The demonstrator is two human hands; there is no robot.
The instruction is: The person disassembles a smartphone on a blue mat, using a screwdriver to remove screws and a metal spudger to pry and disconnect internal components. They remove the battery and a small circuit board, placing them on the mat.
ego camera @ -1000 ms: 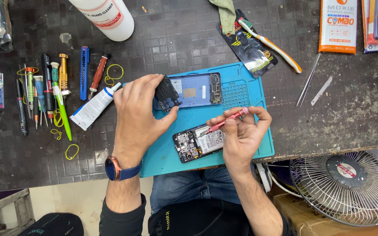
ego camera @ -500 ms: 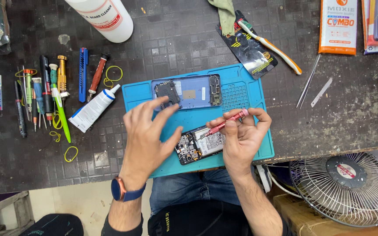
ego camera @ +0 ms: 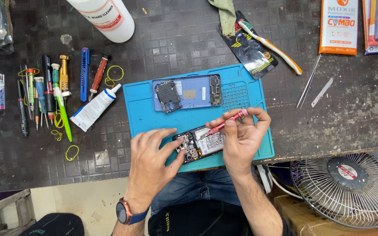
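Note:
An opened phone [ego camera: 201,146] with its circuit board bare lies on the near part of a blue work mat [ego camera: 141,109]. My left hand [ego camera: 152,159] rests on the mat, its fingertips steadying the phone's left end. My right hand [ego camera: 241,137] holds a red screwdriver [ego camera: 224,124], its tip pointing down at the phone's board. A blue back cover [ego camera: 193,91] lies further up the mat, and a black inner plate [ego camera: 167,96] rests on its left end.
Screwdrivers and other hand tools [ego camera: 44,91], a white glue tube [ego camera: 95,109] and yellow rubber bands lie left of the mat. A white bottle [ego camera: 106,15] stands at the back. A toothbrush [ego camera: 270,46], tweezers [ego camera: 309,81] and packets lie right. A fan [ego camera: 346,188] sits below the table edge.
My left hand let go of the black plate on the back cover and came down to the opened phone. My right hand kept the screwdriver over the phone.

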